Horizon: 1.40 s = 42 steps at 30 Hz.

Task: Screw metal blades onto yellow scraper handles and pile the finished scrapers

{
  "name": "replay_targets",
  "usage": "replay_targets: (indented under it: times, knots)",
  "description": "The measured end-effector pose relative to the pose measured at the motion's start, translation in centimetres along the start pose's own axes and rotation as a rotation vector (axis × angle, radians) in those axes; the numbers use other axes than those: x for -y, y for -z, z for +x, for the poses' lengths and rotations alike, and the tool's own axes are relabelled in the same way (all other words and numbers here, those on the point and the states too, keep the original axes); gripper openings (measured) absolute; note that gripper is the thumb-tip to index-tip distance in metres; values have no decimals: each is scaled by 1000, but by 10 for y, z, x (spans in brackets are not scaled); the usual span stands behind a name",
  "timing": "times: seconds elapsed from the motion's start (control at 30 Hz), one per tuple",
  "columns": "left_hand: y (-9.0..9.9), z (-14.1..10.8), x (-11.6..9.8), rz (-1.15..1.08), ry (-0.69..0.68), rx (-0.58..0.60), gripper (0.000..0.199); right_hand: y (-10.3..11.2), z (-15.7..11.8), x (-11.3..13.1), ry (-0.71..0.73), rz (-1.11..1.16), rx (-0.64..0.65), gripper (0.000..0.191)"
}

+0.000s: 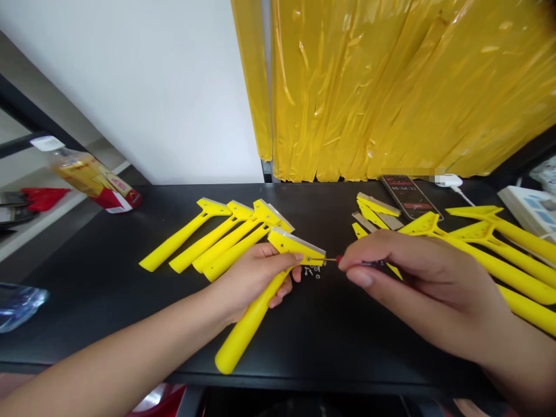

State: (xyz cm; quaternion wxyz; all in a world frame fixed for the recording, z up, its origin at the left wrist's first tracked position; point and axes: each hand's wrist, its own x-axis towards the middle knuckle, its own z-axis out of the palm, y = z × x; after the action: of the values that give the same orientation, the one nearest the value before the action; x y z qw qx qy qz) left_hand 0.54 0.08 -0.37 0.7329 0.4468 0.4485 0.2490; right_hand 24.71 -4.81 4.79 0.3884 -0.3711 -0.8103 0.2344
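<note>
My left hand (260, 278) is wrapped round the neck of a yellow scraper (247, 327), its thumb on the head. The scraper's handle points down toward the table's front edge, and a metal strip runs along the top of its head. My right hand (417, 289) pinches a small screwdriver (333, 259) with a red collar; its thin shaft reaches a screw at the right end of the head. Small screws and nuts (313, 271) lie on the black table (174, 330) just behind the head.
Several yellow scrapers (174, 243) lie left of centre. Several yellow handles (516, 255) and loose head plates (373, 211) are on the right, by a phone (410, 197). A drink bottle (93, 176) leans at the left.
</note>
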Motion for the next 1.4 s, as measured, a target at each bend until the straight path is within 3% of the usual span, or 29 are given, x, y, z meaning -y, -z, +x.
replay_targets:
  times: [0.1, 0.3, 0.43, 0.53, 0.73, 0.97, 1.17, 1.27, 1.4]
  knots:
    - [2, 1, 1, 7, 7, 9, 34, 1, -1, -4, -105, 195, 13, 20]
    - [-3, -1, -3, -16, 12, -25, 31, 0, -3, -10, -109, 70, -204, 15]
    - [-4, -3, -6, -9, 24, -36, 30, 4, 2, -12, -248, 409, -24, 6]
    - [-3, -3, -4, 6, 23, -12, 34, 5, 3, -14, -234, 588, 59, 19]
    - [-1, -2, -4, 23, 13, -4, 34, 1, -4, -10, -142, 220, -183, 20]
    - [-3, -1, -4, 8, 31, -35, 34, 5, 1, -11, -212, 454, 45, 18]
    - [-1, -2, -3, 30, 22, -8, 34, 3, -1, -9, -165, 147, -150, 15]
    - [-2, -3, -5, 23, 30, -23, 32, 4, 0, -10, -188, 243, -61, 9]
    - [-1, -2, -5, 25, 37, -14, 34, 5, 0, -13, -229, 409, 29, 19]
